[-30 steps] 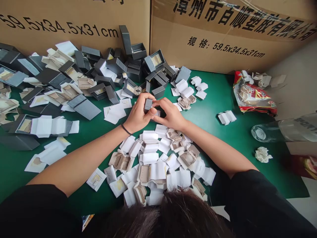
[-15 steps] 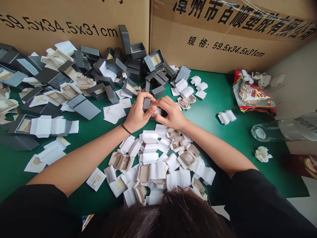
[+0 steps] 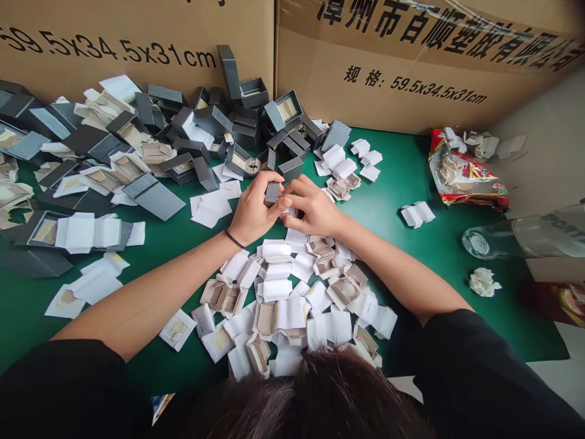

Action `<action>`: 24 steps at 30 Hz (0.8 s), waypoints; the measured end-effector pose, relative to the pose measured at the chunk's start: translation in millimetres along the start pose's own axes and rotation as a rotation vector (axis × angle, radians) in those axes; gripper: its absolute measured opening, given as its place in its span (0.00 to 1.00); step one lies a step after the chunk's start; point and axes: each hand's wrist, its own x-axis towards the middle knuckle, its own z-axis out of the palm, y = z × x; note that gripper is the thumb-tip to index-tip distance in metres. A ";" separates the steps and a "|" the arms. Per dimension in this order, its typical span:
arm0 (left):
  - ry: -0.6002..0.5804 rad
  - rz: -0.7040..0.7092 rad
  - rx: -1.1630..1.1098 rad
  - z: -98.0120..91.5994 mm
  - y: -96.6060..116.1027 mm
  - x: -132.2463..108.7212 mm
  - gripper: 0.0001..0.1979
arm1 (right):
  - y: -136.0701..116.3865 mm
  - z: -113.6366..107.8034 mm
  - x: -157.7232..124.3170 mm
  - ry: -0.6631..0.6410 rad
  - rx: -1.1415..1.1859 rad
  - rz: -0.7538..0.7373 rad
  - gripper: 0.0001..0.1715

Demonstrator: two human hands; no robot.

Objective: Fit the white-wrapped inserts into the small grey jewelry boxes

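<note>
My left hand is wrapped round a small dark grey hinged gift box, its thumb along the near side. My right hand is closed against the same box, thumb and fingers pinched together at its right side. A pale bit shows between those fingers; what it is stays hidden. Just below both hands lies a heap of white folded card inserts, some with grey-brown undersides. Beyond the hands, more dark grey boxes are piled, many with lids up.
Two large cardboard cartons stand along the back. On the right are a red snack bag, a clear bottle, a crumpled tissue and a loose card insert. Torn inserts mix with boxes on the left of the green tabletop.
Both hands stay in nearly the same place with the box between them. The box has turned slightly, and my right fingers have shifted a little along it.
</note>
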 end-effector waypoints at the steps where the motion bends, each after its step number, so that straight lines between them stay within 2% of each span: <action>1: 0.003 -0.006 -0.002 0.2 -0.4 -0.1 0.37 | 0.6 0.1 0.1 0.004 -0.001 -0.011 0.11; 7: 0.013 -0.010 -0.035 -0.1 -2.3 1.1 0.37 | 1.1 4.0 -1.3 -0.008 -0.029 0.044 0.08; 14: -0.004 0.021 0.005 -2.1 -1.7 2.5 0.36 | -4.4 4.4 -2.9 -0.081 -0.040 0.155 0.13; 17: 0.013 0.008 -0.017 -1.3 -2.7 2.2 0.35 | -2.3 3.9 -2.7 -0.064 0.015 0.134 0.09; 24: 0.046 -0.030 -0.054 -0.6 -5.1 1.8 0.33 | 1.1 -0.6 -0.5 -0.065 0.100 0.099 0.13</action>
